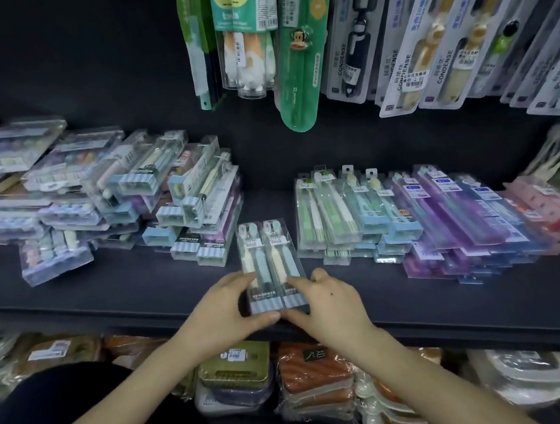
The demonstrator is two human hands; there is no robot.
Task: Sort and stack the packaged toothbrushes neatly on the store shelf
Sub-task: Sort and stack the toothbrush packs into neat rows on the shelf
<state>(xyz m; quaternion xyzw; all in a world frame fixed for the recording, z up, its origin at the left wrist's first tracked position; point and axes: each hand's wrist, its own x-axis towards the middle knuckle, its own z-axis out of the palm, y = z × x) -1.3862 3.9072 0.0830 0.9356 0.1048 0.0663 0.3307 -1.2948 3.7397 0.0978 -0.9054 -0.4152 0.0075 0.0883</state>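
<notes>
Two packaged toothbrushes [270, 264] are held side by side on the dark shelf [135, 287], with their bottom ends at its front edge. The left hand [224, 307] is curled round their left side, the thumb laid along the bottom end. The right hand [330, 301] is closed on the right-hand pack, with fingers on top and the thumb against the bottom end. An untidy heap of packs [168, 202] is seen just to the left, and neat rows of packs [408, 209] in green, blue, purple and pink to the right. More hanging toothbrushes [403, 46] are displayed above. Wrapped boxes [234, 370] are stored on the level below.
</notes>
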